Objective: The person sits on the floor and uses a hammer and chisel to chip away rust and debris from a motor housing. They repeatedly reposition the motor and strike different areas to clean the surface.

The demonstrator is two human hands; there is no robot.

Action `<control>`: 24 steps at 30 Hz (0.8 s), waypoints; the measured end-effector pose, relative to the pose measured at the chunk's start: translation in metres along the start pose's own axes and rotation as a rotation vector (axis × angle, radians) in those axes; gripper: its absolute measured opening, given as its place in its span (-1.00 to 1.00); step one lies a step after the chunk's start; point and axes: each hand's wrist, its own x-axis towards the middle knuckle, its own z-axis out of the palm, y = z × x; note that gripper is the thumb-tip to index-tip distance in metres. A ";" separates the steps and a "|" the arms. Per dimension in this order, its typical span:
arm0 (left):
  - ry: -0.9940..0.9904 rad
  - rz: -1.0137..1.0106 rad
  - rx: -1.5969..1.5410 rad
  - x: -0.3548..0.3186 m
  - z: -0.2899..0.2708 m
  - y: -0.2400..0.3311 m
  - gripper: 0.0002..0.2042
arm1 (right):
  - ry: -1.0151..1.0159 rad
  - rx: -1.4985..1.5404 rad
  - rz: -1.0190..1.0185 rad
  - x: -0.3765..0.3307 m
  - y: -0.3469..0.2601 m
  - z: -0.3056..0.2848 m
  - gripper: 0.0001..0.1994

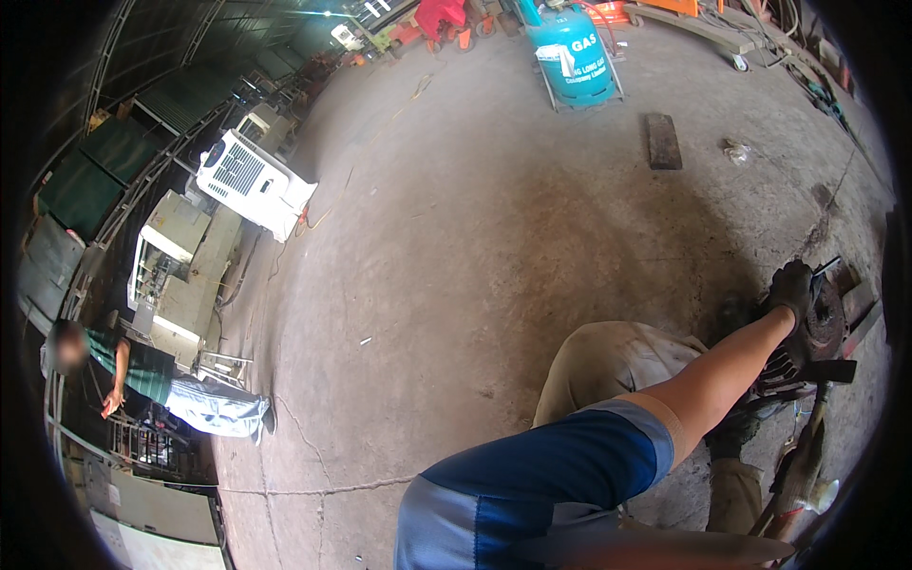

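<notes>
My left hand (790, 291), in a dark glove, reaches across to the right and is closed around a short metal bar tool (827, 266). It rests beside a dark, round metal part (825, 321) on the floor. Just nearer, the hammer (828, 371) has its dark head by that part, its handle running down toward the lower edge. My right hand cannot be made out clearly among the dark shapes near the handle. Below my left forearm, a dark shoe (731, 439) and a trouser leg (735, 494) show.
A teal gas cylinder (578, 59) stands on a frame at the far side. A flat dark block (663, 142) and crumpled plastic (736, 151) lie on the concrete floor. Leftward are a white cooler-like unit (249, 180), beige machinery (185, 275) and another person (142, 370).
</notes>
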 end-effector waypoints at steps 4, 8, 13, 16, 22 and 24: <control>0.022 0.038 -0.003 0.002 0.003 -0.003 -0.77 | -0.010 -0.006 -0.002 0.000 0.005 0.000 -0.61; 0.017 0.036 0.001 0.002 0.006 -0.003 -0.72 | -0.018 0.016 0.004 0.000 0.009 0.001 -0.58; 0.010 0.031 -0.005 0.001 0.001 0.000 -0.68 | -0.012 0.023 -0.053 -0.001 0.004 0.001 -0.56; 0.006 0.033 -0.008 0.001 -0.002 0.002 -0.67 | -0.035 -0.061 -0.078 -0.001 0.009 -0.004 -0.56; 0.022 0.056 -0.002 0.000 -0.002 0.001 -0.68 | -0.078 0.041 0.003 0.007 0.034 -0.013 -0.58; -0.006 0.036 0.000 0.001 -0.002 0.001 -0.69 | -0.031 0.095 -0.021 0.011 0.039 -0.013 -0.59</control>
